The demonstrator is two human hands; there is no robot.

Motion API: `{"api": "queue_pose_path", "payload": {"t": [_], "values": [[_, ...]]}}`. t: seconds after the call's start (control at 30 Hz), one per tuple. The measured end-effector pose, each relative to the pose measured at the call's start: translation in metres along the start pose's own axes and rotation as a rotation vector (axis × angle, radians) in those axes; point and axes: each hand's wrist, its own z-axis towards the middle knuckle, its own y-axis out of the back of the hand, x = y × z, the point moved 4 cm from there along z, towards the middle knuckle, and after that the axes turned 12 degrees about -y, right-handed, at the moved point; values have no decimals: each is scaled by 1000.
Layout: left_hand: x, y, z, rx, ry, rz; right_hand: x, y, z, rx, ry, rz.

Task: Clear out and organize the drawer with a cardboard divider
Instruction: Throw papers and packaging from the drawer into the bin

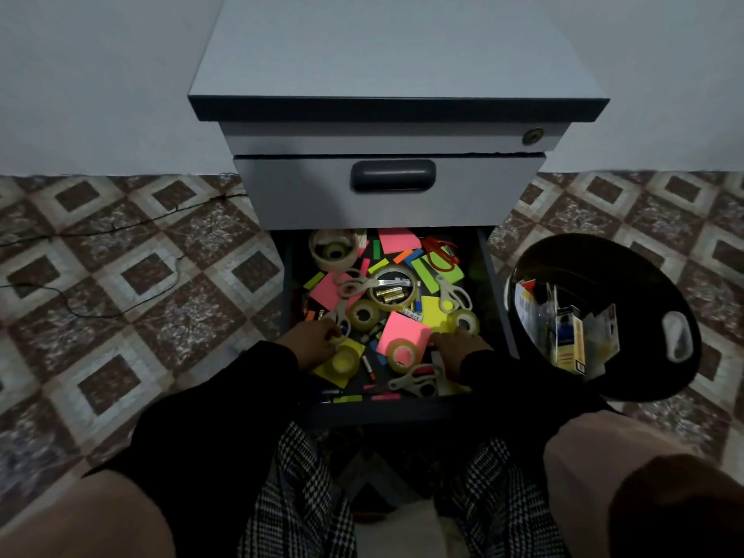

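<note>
Grey pedestal cabinet, lower drawer pulled open, crammed with tape rolls, scissors, neon sticky notes and batteries. Our left hand curls on a tape roll at the near left; whether our right hand grips anything, we cannot tell. Black bin beside the drawer, right.

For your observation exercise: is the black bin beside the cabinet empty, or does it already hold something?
Not empty. The black bin already holds several items, among them a yellow box standing against its inner wall.
</note>
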Motion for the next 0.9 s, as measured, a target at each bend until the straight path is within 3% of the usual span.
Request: {"api": "queue_pose_path", "payload": {"t": [0.33, 0.4, 0.6, 0.73, 0.9], "values": [[0, -1, 1, -4, 17, -34, 3, 7, 6, -42, -16, -211], [0, 0, 2, -19, 19, -59, -1, 21, 1, -85, -34, -142], [-5, 9, -1, -147, 1, -206, -31, 55, -2, -218, -155, 766], [-8, 5, -4, -141, 55, -596, -20, 38, -3, 150, -158, 1434], [-16, 3, -7, -52, 100, -794, 9, 31, -17, 408, -126, 1590]]}}
